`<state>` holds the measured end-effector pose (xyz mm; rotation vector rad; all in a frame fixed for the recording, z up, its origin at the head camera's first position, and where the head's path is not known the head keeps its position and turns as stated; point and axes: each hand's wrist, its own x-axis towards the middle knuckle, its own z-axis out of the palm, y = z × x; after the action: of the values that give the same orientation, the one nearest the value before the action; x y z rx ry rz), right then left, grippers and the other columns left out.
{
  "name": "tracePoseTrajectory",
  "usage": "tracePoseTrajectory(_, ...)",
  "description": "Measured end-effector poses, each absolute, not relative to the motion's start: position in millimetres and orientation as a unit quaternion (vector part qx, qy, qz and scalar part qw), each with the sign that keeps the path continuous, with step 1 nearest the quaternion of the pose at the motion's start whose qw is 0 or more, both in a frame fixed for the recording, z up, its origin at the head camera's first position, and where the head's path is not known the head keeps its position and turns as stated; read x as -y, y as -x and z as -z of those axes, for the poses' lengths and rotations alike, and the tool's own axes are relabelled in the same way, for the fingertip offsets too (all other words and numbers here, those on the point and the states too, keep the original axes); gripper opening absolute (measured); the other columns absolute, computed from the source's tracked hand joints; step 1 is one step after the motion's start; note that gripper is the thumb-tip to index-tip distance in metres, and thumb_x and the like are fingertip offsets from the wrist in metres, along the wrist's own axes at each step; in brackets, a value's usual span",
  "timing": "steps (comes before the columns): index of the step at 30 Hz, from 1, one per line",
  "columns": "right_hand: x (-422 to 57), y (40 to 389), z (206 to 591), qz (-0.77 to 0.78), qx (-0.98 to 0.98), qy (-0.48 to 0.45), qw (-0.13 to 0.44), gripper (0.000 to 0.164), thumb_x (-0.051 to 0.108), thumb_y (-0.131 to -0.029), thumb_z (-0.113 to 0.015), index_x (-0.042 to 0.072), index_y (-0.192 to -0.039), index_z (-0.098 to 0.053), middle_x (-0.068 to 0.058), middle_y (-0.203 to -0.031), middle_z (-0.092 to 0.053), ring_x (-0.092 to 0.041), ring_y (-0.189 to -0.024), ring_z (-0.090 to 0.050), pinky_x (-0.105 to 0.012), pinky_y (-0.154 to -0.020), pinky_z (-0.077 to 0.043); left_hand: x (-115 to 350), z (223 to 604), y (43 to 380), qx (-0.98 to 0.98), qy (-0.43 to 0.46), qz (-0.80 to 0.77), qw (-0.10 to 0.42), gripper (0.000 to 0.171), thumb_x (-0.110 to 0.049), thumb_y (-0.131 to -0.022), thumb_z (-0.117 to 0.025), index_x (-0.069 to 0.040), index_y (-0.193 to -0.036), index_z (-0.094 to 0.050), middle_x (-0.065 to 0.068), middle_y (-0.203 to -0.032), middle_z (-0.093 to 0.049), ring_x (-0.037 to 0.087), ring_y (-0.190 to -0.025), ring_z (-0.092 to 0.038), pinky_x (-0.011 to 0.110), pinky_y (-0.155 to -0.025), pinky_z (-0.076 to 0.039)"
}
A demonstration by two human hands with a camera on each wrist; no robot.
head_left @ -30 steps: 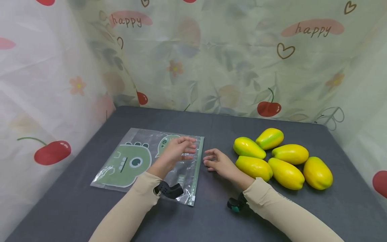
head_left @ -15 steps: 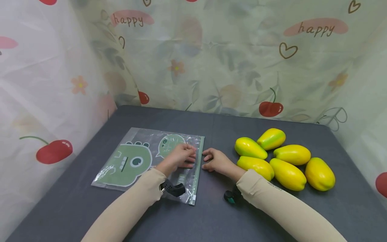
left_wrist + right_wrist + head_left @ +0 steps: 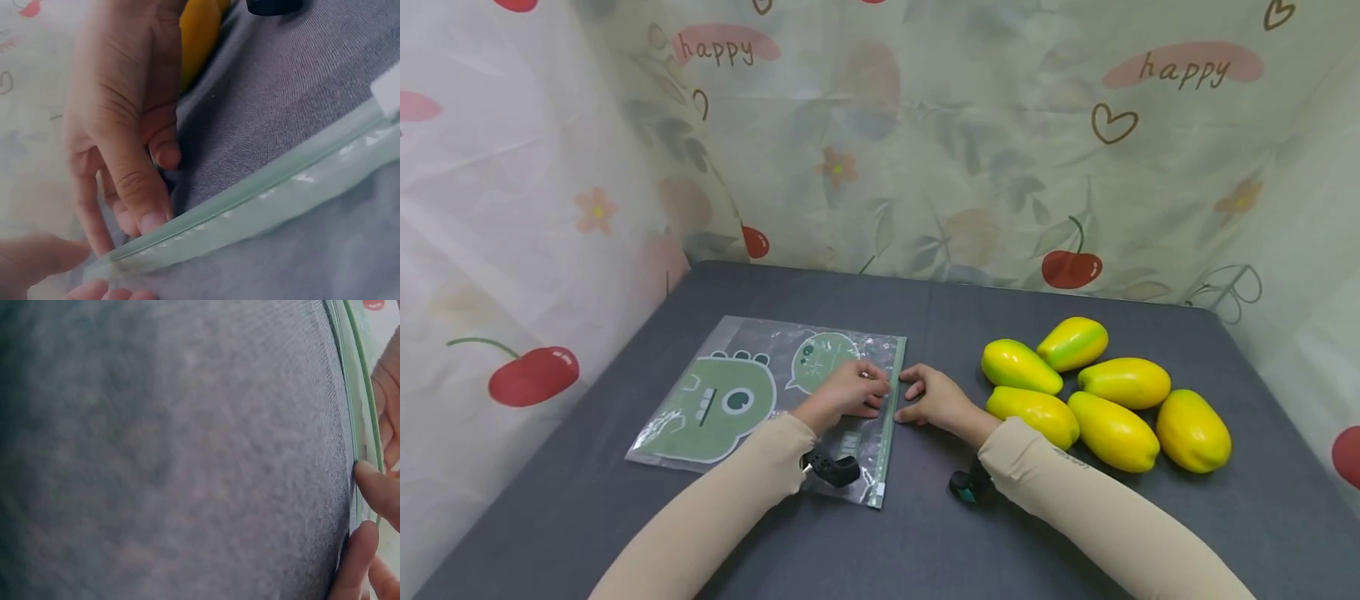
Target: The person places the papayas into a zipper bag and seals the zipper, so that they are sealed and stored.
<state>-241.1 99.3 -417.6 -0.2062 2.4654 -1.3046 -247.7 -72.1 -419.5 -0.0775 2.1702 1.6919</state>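
Note:
A clear zipper bag [image 3: 775, 354] with green cartoon prints lies flat on the dark table, its green zip strip [image 3: 262, 181] facing right. My left hand [image 3: 848, 390] is over the bag's right part. In the left wrist view its thumb [image 3: 44, 256] and fingers come together at the strip. From the other side, my right hand [image 3: 942, 400] reaches the strip's outer edge, thumb and forefinger apart in a curve. The right wrist view shows its fingertips [image 3: 374, 487] right at the strip. A white slider [image 3: 876, 495] sits at the strip's near end.
Several yellow-green papayas [image 3: 1114, 431] lie grouped to the right, close by the right forearm. The dark table [image 3: 925, 550] is backed by a printed curtain [image 3: 925, 167] at the rear and sides. A black camera is strapped to each wrist.
My left hand has come down and its fingers have drawn in at the zip strip. The right hand has moved slightly left, up to the strip's edge. The bag and papayas stay put.

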Motion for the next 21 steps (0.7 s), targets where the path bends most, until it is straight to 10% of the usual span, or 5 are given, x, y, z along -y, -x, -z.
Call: tracePoseTrajectory(21,-94.9,238.2,414.5,0.412,-0.889,0.088,0.179,0.073,0.013,-0.071,-0.086,0.013,-0.136,-0.051,-0.006,-0.092,-0.054,-0.015,-0.057,-0.051,-0.026,-0.057,-0.051,60.7,409.8,244.6,-0.852,0.019,-0.496,0.166,0.022,-0.001,-0.08,-0.069,-0.002,-0.099,-0.057,0.006,-0.081,-0.052,0.014,-0.058,-0.052,0.026,-0.052,-0.055)
